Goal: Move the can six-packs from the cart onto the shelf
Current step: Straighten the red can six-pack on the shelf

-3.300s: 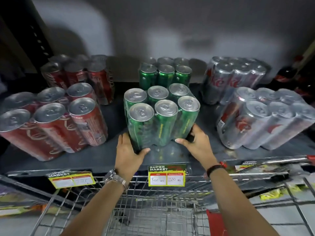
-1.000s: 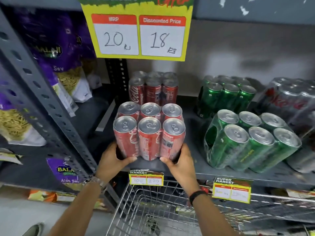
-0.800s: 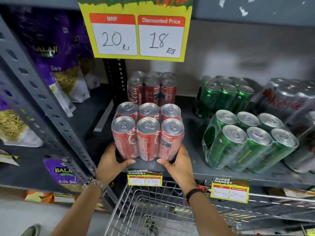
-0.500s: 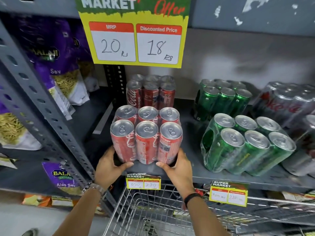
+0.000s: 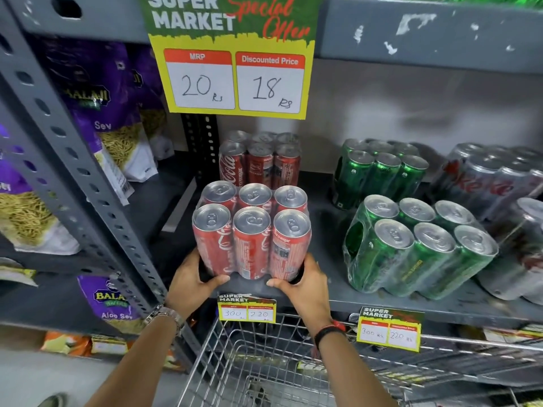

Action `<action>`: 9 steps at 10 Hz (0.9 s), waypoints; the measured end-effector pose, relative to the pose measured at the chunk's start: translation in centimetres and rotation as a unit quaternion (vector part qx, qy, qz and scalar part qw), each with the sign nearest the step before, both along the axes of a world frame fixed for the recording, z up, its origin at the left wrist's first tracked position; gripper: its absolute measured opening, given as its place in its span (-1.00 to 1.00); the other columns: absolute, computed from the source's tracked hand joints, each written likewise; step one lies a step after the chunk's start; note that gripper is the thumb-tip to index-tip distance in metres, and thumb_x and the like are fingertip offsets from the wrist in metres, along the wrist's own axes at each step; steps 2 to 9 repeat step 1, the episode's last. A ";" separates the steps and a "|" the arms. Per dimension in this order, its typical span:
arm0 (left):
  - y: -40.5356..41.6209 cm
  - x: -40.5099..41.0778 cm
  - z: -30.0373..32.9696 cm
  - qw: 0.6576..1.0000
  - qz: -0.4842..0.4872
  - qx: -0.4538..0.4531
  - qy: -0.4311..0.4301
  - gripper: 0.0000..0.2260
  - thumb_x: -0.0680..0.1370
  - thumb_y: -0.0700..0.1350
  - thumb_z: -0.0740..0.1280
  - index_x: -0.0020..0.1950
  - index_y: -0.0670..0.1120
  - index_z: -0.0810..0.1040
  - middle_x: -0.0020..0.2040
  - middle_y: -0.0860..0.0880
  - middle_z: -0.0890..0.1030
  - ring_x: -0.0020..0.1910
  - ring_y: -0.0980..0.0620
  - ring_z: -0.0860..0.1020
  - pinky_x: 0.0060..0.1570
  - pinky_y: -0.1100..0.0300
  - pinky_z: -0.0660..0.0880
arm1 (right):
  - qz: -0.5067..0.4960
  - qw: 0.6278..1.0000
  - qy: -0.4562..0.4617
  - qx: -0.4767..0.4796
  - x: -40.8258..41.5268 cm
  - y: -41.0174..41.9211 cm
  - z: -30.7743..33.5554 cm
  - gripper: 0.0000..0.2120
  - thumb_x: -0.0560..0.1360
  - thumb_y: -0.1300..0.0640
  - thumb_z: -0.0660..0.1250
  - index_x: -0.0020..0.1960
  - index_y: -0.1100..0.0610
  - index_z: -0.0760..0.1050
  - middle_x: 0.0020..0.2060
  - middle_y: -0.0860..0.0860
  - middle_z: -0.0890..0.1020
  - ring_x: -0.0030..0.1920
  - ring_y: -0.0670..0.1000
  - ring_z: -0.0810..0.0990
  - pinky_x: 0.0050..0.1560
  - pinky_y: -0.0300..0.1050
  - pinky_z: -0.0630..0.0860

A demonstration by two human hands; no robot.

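Both hands clamp the base of the red pack point(image 5: 252, 232): the left hand point(image 5: 192, 282) wraps its near left corner, the right hand point(image 5: 302, 284) its near right corner, thumbs pressed on the front cans. Over the last second the pack has hardly travelled; it sits upright at the front edge of the shelf point(image 5: 396, 304), just above the price tag point(image 5: 246, 308), and the hands have stayed on it while the view tipped upward to bring in the offer sign point(image 5: 232, 57). A few seconds back the same hands were on the green pack point(image 5: 417, 248), which now stands free to the right, tilted in this wide view, well apart from the red one. So one more pack has reached the shelf since then, and this red one looks set down or nearly so, though whether its full weight rests on the shelf cannot be told. Behind it stands a second red pack point(image 5: 260, 160), with a gap between them, so it could be pushed further back. The cart point(image 5: 264, 362) below shows bare wire where visible; its far end is out of view, so the task may be close to finished
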State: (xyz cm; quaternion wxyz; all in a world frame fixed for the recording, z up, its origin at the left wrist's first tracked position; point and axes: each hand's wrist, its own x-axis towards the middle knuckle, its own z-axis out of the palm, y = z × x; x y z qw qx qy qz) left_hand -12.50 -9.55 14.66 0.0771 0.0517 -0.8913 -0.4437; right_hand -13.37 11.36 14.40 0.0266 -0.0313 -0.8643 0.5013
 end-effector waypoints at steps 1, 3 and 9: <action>1.3 1.1 0.6 0.999 0.025 0.029 0.001 -0.31 0.30 -0.17 0.49 0.33 -0.18 0.23 0.28 -0.19 0.44 0.28 -0.15 0.40 0.19 0.07 0.34 | 0.033 0.999 -0.002 -0.028 0.8 0.4 0.8 -0.31 0.17 0.06 0.56 0.20 0.08 0.32 0.09 -0.02 0.52 0.19 0.03 0.49 0.10 -0.17 0.42; 1.3 1.1 0.6 0.999 0.025 0.029 0.001 -0.31 0.30 -0.17 0.49 0.33 -0.18 0.23 0.28 -0.19 0.44 0.28 -0.15 0.40 0.19 0.07 0.34 | 0.033 0.999 -0.002 -0.028 0.8 0.4 0.8 -0.31 0.17 0.06 0.56 0.20 0.08 0.32 0.09 -0.02 0.52 0.19 0.03 0.49 0.10 -0.17 0.42; 1.3 1.1 0.6 0.999 0.025 0.029 0.001 -0.31 0.30 -0.17 0.49 0.33 -0.18 0.23 0.28 -0.19 0.44 0.28 -0.15 0.40 0.19 0.07 0.34 | 0.033 0.999 -0.002 -0.028 0.8 0.4 0.8 -0.31 0.17 0.06 0.56 0.20 0.08 0.32 0.09 -0.02 0.52 0.19 0.03 0.49 0.10 -0.17 0.42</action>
